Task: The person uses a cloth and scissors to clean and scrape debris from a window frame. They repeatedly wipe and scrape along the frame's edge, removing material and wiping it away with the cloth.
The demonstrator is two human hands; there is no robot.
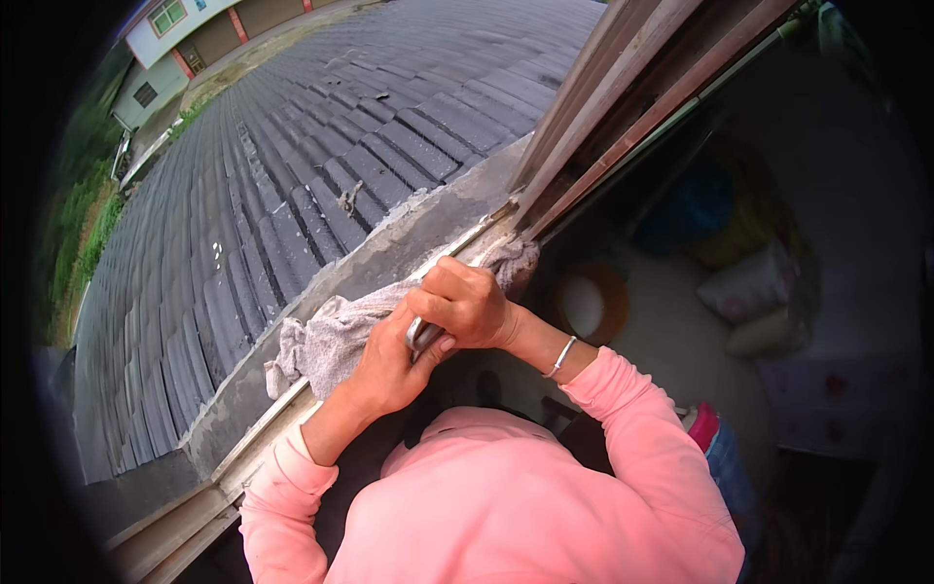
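Note:
My left hand (394,355) and my right hand (463,303) meet over the window sill, both closed around a metal tool (420,334) whose looped end shows between them. Its far end is hidden, so its kind cannot be told. Under and beside my hands, a crumpled greyish-pink cloth (332,339) lies along the window's bottom frame (252,445). More bunched cloth (513,259) shows past my right hand, near the corner where the frame meets the upright. A bracelet circles my right wrist.
Outside, a dark tiled roof (292,190) adjoins a concrete ledge (241,379). Upright window frames (620,95) rise at the upper right. Inside, in shadow, are an orange round container (620,303) with something white in it and light-coloured bags (751,285).

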